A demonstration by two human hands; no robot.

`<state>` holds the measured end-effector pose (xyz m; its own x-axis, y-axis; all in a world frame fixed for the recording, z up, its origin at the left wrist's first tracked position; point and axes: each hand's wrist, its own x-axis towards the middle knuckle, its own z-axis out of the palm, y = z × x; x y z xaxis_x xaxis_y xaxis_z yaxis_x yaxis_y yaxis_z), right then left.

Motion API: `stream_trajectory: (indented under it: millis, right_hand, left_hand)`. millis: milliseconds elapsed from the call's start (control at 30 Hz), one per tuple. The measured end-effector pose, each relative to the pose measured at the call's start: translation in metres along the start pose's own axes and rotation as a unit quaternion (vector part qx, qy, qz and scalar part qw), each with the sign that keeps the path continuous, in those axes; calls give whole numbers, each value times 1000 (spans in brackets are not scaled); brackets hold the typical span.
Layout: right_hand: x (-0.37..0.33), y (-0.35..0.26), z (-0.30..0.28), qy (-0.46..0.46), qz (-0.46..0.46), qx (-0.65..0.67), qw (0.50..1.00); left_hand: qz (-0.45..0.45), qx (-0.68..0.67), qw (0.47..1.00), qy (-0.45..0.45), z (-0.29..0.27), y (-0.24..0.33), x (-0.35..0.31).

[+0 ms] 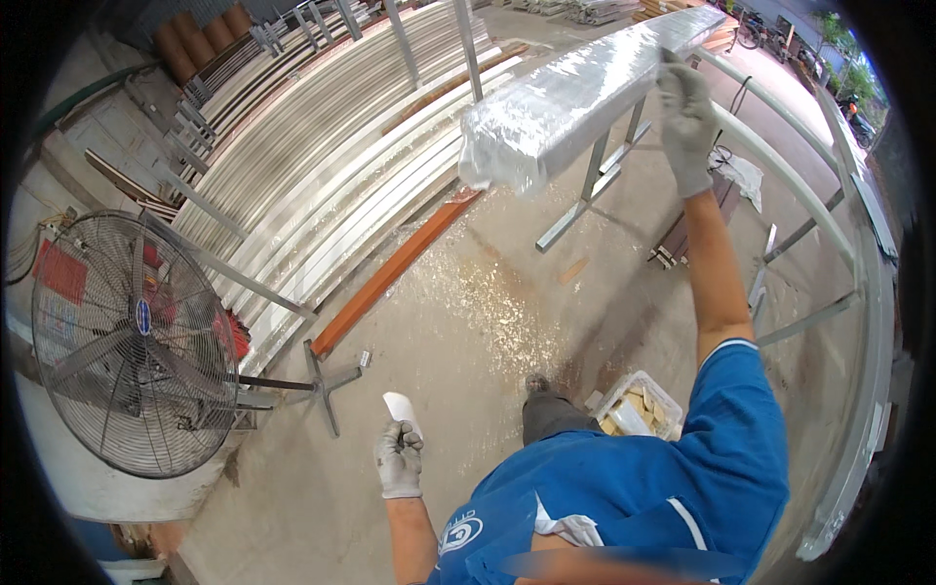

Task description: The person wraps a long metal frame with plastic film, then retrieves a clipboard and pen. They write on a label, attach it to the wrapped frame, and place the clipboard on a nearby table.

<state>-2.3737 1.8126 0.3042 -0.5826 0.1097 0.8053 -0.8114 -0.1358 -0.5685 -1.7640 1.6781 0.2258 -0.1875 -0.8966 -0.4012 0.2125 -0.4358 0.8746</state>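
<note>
My left hand (400, 460), in a pale work glove, is held low over the floor at front centre. Its fingers are curled around a white, smooth, rounded piece (401, 410) that sticks up past them; whether it is a roll or a scraper I cannot make out. My right arm reaches far forward. The gloved right hand (685, 122) is at the right side of a long bundle (565, 112) covered in clear shiny film. Dark fingertips, or something dark, show at its upper end, and its grip is unclear. The bundle rests on metal stands (591, 180).
A large floor fan (136, 341) stands at the left. Behind it, long pale profiles (331, 185) lie stacked between metal posts, beside an orange-brown bar (390, 278). Pale scraps (507, 322) litter the floor. A clear tub (673, 417) of pieces sits near my foot; metal rails (795, 175) run along the right.
</note>
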Motion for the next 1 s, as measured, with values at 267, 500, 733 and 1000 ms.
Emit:
stream_trajectory:
  millis: [267, 500, 733, 1000]
  right_hand:
    - [1, 45, 81, -522, -121, -40, 843]
    - [-4, 50, 83, -480, -174, -153, 846]
    - [-14, 50, 107, -493, -162, -169, 838]
    - [-74, -3, 36, -504, -202, 96, 834]
  left_hand:
    - [-16, 39, 999, 15, 85, -18, 44]
    - [-38, 66, 997, 1, 107, -33, 70]
    - [-43, 72, 993, -87, 127, -39, 90]
    - [-39, 189, 957, -215, 194, -36, 72]
